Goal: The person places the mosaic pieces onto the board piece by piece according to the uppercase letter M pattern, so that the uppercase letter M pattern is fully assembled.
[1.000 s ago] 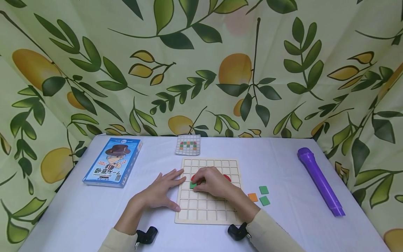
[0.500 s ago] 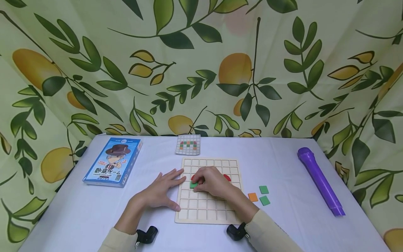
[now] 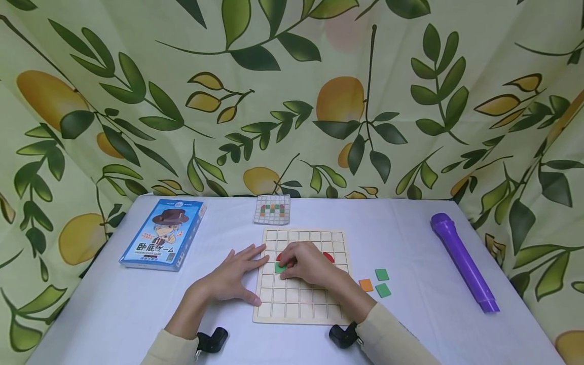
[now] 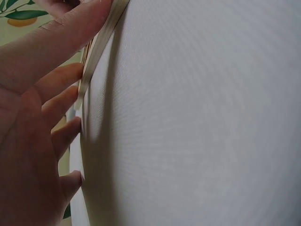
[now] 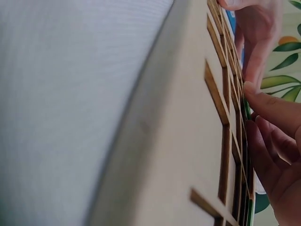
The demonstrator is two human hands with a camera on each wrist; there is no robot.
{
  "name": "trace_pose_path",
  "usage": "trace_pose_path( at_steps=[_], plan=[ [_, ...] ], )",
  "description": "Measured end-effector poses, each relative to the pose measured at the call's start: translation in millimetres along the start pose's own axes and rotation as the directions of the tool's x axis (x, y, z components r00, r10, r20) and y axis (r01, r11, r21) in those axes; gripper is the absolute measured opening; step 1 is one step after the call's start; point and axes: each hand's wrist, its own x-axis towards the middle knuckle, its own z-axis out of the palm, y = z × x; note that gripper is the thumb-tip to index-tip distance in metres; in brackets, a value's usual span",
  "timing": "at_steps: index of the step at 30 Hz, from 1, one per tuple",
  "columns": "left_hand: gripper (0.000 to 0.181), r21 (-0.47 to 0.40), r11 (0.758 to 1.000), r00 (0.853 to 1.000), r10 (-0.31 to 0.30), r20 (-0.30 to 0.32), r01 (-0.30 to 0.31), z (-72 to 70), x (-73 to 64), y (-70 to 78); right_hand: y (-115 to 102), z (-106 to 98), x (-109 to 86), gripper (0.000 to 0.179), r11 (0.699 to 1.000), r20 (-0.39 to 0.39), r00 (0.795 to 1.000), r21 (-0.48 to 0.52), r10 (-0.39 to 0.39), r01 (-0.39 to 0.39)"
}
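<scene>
A pale wooden board (image 3: 301,309) with a grid of recessed squares lies on the white table. My left hand (image 3: 232,276) is spread at its left edge, fingertips and thumb on the rim; in the left wrist view the thumb (image 4: 61,40) lies along that rim. Over the left part of the grid, my right hand (image 3: 310,263) has thumb and fingers bent together at a small green square tile (image 3: 279,268), which sits low at the grid. Red pieces show behind the fingers and at the right, one of them a red rounded piece (image 3: 329,257). My right palm and fingers hide the cells between.
Right of the board lie an orange tile (image 3: 366,285) and two green tiles (image 3: 382,275). A small card with a coloured grid pattern (image 3: 272,210) lies behind the board. A blue game box (image 3: 164,235) is at left, a purple microphone-shaped tube (image 3: 465,263) at right.
The right thumb and fingers stay at the green tile with hardly any movement. The left hand keeps its place on the board's edge.
</scene>
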Motion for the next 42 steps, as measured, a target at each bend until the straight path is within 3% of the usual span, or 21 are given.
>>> trace_pose_path(
  at_steps=[9,18,31,42],
  plan=[
    [0.104,-0.003,1.000,1.000,0.017,-0.007,-0.017,0.8,-0.2,-2.8,3.6,-2.7,-2.1,0.017,0.998,0.042,0.999,0.057,0.005,-0.007],
    [0.103,0.009,1.000,1.000,-0.008,-0.005,0.008,3.7,1.8,-2.2,9.9,-27.8,-20.5,0.032,0.994,0.039,0.999,0.108,0.008,-0.012],
    [0.104,-0.002,0.999,0.999,-0.035,-0.009,0.035,4.3,2.5,0.6,45.6,-56.2,-80.8,0.040,0.998,-0.043,0.998,0.039,0.050,-0.048],
    [0.104,0.002,0.999,0.999,-0.037,-0.011,0.037,4.9,3.5,0.5,65.1,-80.7,-132.7,0.051,0.990,-0.130,0.984,-0.058,0.119,-0.127]
  ],
)
